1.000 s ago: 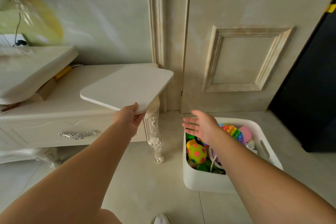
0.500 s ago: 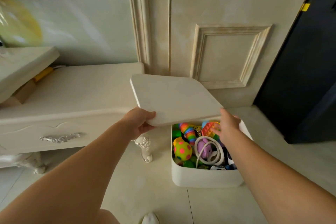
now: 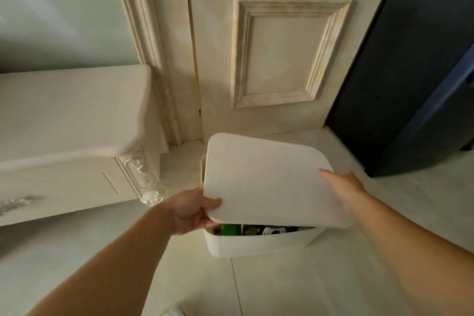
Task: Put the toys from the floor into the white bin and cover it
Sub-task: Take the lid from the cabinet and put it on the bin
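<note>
Lowered since the earlier frame, the lid [image 3: 266, 179] now slants over the white bin [image 3: 259, 244], near edge raised, left hand [image 3: 191, 209] and right hand [image 3: 343, 188] gripping opposite edges with their fingers; toys [image 3: 230, 229] lie inside, so only seating it seems left.

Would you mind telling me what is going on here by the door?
A person holds a white lid over the white bin on the floor. The left hand grips its near left corner and the right hand holds its right edge. The lid is tilted, its near edge raised, so toys show through the gap; the bin is not yet closed.
</note>
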The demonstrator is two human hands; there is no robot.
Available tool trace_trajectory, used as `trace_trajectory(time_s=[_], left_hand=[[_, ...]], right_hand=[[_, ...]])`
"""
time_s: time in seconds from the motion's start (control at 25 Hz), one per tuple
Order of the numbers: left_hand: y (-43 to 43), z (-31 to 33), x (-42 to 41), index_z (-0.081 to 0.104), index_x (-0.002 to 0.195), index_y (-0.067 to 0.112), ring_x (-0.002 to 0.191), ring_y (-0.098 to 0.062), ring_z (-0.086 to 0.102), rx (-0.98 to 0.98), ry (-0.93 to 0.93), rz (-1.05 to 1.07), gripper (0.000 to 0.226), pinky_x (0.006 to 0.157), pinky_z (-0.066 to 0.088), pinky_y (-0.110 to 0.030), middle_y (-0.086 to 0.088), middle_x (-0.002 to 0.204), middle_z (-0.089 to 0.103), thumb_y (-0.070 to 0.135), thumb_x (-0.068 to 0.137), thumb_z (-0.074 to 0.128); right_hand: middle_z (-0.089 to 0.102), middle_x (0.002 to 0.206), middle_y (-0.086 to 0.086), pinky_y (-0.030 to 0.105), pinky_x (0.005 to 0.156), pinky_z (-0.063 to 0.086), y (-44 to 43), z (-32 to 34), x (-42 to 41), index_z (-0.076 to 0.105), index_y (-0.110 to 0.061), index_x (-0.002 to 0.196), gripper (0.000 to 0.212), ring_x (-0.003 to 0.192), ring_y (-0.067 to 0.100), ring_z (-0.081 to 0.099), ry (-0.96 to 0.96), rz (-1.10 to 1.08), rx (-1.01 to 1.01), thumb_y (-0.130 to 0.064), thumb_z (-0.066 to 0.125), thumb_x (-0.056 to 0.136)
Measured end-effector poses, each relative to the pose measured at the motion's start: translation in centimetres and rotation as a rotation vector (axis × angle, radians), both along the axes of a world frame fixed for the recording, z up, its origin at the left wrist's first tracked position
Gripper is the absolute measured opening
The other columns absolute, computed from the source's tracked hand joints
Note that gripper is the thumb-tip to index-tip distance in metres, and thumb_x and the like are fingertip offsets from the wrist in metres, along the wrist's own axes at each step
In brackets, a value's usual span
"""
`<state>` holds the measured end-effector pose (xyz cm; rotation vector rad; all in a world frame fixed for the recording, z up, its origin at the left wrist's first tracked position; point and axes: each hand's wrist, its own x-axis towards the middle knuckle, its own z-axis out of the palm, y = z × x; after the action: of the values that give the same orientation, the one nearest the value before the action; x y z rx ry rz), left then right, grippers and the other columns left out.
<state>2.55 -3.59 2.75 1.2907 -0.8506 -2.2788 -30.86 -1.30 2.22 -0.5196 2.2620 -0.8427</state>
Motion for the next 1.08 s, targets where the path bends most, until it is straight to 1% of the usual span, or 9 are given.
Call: trace_trajectory(time_s=[0.2, 0.32, 0.52, 0.6, 0.64, 0.72, 0.8, 0.88, 1.08], left_hand=[[0.9, -2.7, 0.6, 0.053, 0.126, 0.007, 0.095, -0.03, 0.064, 0.009, -0.048, 0.144, 0.038, 0.063, 0.062, -0.032, -0.015, 0.111, 0.063, -0.001, 0.09, 0.058], [0.8, -2.7, 0.8, 0.049, 0.127, 0.007, 0.096, -0.032, 0.066, 0.004, -0.159, 0.193, 0.036, 0.063, 0.062, -0.035, -0.017, 0.115, 0.061, 0.01, 0.092, 0.06], [-1.4, -1.4, -0.9, 0.053, 0.111, 0.007, 0.076, -0.018, 0.063, 0.03, -0.049, 0.597, 0.024, 0.043, 0.055, -0.023, -0.009, 0.093, 0.063, 0.026, 0.096, 0.056], [-2.4, -0.6, -0.5, 0.056, 0.101, 0.006, 0.062, -0.015, 0.067, 0.084, 0.035, 0.665, 0.017, 0.039, 0.052, -0.019, -0.007, 0.081, 0.066, 0.022, 0.096, 0.057], [-2.6, -0.4, -0.1, 0.056, 0.097, 0.006, 0.054, -0.013, 0.068, 0.106, 0.07, 0.671, 0.017, 0.038, 0.051, -0.018, -0.007, 0.074, 0.069, 0.022, 0.096, 0.057], [-2.8, -0.5, 0.5, 0.057, 0.097, 0.005, 0.046, -0.011, 0.067, 0.144, 0.135, 0.67, 0.018, 0.038, 0.05, -0.017, -0.006, 0.062, 0.071, 0.023, 0.095, 0.058], [-3.0, -1.0, 1.0, 0.058, 0.099, 0.006, 0.046, -0.01, 0.066, 0.163, 0.159, 0.674, 0.019, 0.039, 0.051, -0.016, -0.005, 0.061, 0.071, 0.025, 0.094, 0.059], [-3.2, -1.5, 1.5, 0.058, 0.096, 0.007, 0.045, -0.009, 0.065, 0.158, 0.129, 0.676, 0.018, 0.038, 0.05, -0.015, -0.003, 0.059, 0.069, 0.025, 0.094, 0.059], [-3.7, -2.1, 3.5, 0.059, 0.096, 0.01, 0.045, -0.008, 0.063, 0.128, -0.005, 0.649, 0.02, 0.039, 0.052, -0.017, -0.002, 0.061, 0.066, 0.028, 0.091, 0.064]], right_hand=[[0.052, 0.139, 0.01, 0.042, 0.103, 0.044, 0.6, -1.7, 0.3, 0.036, -0.016, 0.145, 0.082, 0.122, 0.034, 0.052, -0.012, 0.158, -0.019, -0.041, 0.074, 0.077], [0.056, 0.135, 0.01, 0.042, 0.101, 0.044, 1.0, -3.3, 0.8, 0.046, -0.017, 0.138, 0.067, 0.122, 0.035, 0.052, 0.237, 0.265, 0.051, -0.047, 0.065, 0.082], [0.062, 0.108, 0.023, 0.038, 0.069, 0.043, 1.0, -1.3, 3.5, 0.049, -0.006, 0.115, 0.025, 0.084, 0.032, 0.054, 0.339, -0.073, -0.317, -0.021, 0.034, 0.101], [0.063, 0.102, 0.019, 0.035, 0.067, 0.042, 1.0, -1.3, 5.7, 0.053, -0.01, 0.099, 0.017, 0.08, 0.028, 0.052, 0.444, 0.128, -0.308, -0.017, 0.037, 0.098], [0.063, 0.107, 0.016, 0.035, 0.071, 0.043, 1.1, -2.1, 6.9, 0.056, -0.013, 0.099, 0.015, 0.086, 0.026, 0.052, 0.541, 0.338, -0.276, -0.019, 0.043, 0.096], [0.049, 0.139, 0.007, 0.041, 0.1, 0.039, 0.2, -4.3, 9.5, 0.055, -0.027, 0.124, 0.034, 0.123, 0.028, 0.043, 0.726, 0.84, -0.161, -0.031, 0.049, 0.091], [0.013, 0.161, -0.002, 0.056, 0.118, 0.008, -1.7, -5.1, 11.7, 0.033, -0.045, 0.143, 0.05, 0.148, 0.033, 0.007, 0.696, 1.094, -0.041, -0.041, 0.04, 0.093], [0.0, 0.163, -0.009, 0.064, 0.114, -0.005, -3.3, -5.9, 12.7, 0.03, -0.051, 0.142, 0.049, 0.149, 0.032, -0.011, 0.592, 1.148, 0.049, -0.052, 0.033, 0.093], [-0.006, 0.162, -0.011, 0.07, 0.112, -0.001, -0.6, -8.0, 10.5, 0.024, -0.046, 0.141, 0.054, 0.148, 0.034, -0.014, 0.785, 1.108, 0.268, -0.061, 0.035, 0.09]])
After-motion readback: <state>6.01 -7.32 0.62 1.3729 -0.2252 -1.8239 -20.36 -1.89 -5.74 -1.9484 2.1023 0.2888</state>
